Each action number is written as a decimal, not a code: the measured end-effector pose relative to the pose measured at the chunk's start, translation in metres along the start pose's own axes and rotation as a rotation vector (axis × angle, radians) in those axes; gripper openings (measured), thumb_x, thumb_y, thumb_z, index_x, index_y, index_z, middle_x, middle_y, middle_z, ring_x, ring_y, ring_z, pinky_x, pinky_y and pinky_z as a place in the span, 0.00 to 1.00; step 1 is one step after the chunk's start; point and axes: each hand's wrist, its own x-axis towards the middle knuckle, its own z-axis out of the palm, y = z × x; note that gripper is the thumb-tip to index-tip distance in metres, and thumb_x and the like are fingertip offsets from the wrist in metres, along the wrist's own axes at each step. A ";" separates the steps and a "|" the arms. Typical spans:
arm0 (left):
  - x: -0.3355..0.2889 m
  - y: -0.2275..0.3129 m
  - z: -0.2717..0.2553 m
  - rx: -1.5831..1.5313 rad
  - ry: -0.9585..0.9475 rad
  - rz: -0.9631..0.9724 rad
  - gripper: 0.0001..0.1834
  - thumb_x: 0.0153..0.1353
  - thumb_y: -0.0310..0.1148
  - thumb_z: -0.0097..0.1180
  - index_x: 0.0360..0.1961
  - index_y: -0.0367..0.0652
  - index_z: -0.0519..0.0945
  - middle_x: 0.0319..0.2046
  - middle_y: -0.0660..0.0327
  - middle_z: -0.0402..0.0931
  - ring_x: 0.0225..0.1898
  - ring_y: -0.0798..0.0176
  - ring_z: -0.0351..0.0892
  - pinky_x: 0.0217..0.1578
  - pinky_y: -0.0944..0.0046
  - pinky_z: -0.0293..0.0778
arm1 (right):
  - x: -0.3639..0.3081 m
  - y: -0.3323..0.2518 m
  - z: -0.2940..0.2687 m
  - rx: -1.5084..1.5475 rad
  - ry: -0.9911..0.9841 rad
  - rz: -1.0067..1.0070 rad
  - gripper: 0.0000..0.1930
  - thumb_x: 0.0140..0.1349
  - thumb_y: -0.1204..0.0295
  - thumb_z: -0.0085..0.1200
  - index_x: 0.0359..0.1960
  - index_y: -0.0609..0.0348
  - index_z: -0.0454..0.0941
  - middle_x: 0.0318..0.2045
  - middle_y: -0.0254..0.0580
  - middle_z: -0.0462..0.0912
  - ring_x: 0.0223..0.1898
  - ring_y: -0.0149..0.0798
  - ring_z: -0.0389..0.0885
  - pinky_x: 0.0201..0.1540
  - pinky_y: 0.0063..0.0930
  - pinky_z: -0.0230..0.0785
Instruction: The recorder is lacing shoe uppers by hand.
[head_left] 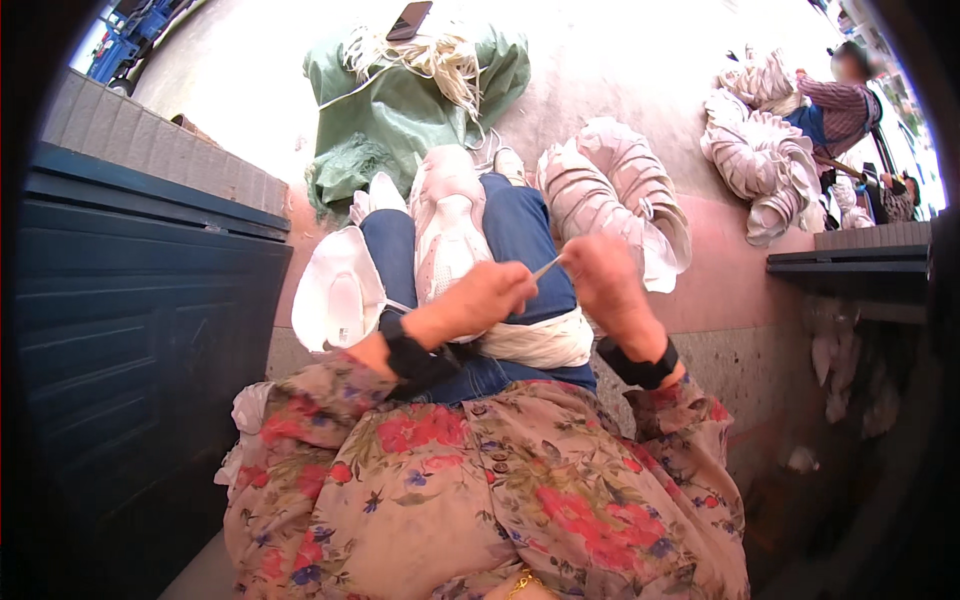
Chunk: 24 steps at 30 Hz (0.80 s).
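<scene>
A short stretch of pale shoelace (547,268) is pulled tight between my two hands, above my lap. My left hand (488,296) pinches one side of it with curled fingers. Closed on the other side is my right hand (603,278), slightly smeared by motion. A white shoe upper (448,235) lies lengthwise between my thighs, just beyond my left hand. Under the hands, a bundle of cream laces (545,341) rests across my right thigh. Beside my left knee sits another white shoe upper (340,292), its inside facing up.
Ahead stands a green sack (385,115) topped with loose laces (440,62) and a phone (410,20). Curved stacks of shoe uppers (610,190) lie right of my knees. A dark blue panelled door (130,330) flanks my left. Another person (840,105) sits far right near more stacks (757,150).
</scene>
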 end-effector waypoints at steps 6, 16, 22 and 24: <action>-0.051 0.045 -0.097 -0.657 0.155 -0.134 0.10 0.61 0.33 0.48 0.30 0.37 0.77 0.19 0.72 0.66 0.20 0.78 0.61 0.21 0.78 0.57 | 0.039 0.010 -0.039 0.013 0.243 0.152 0.02 0.52 0.80 0.50 0.27 0.62 0.71 0.21 0.45 0.71 0.25 0.43 0.71 0.29 0.31 0.63; -0.034 -0.021 -0.057 -0.115 0.346 -0.258 0.10 0.57 0.32 0.51 0.28 0.33 0.76 0.18 0.67 0.71 0.22 0.77 0.66 0.23 0.73 0.63 | 0.029 -0.007 0.071 0.624 -0.108 0.233 0.13 0.58 0.67 0.47 0.36 0.67 0.72 0.29 0.47 0.79 0.29 0.39 0.76 0.33 0.28 0.67; -0.005 -0.022 -0.063 -0.493 0.413 -0.327 0.11 0.58 0.33 0.49 0.31 0.34 0.75 0.20 0.66 0.71 0.22 0.76 0.68 0.24 0.74 0.66 | 0.059 -0.026 0.088 1.010 -0.442 0.695 0.20 0.61 0.60 0.44 0.33 0.70 0.74 0.23 0.41 0.79 0.28 0.33 0.75 0.31 0.25 0.66; -0.005 -0.051 -0.060 -0.257 0.530 -0.259 0.09 0.57 0.31 0.50 0.31 0.34 0.75 0.23 0.62 0.74 0.22 0.69 0.72 0.25 0.70 0.68 | 0.048 -0.010 0.102 0.693 -0.353 0.484 0.18 0.59 0.62 0.45 0.28 0.69 0.75 0.20 0.48 0.77 0.25 0.38 0.75 0.30 0.30 0.65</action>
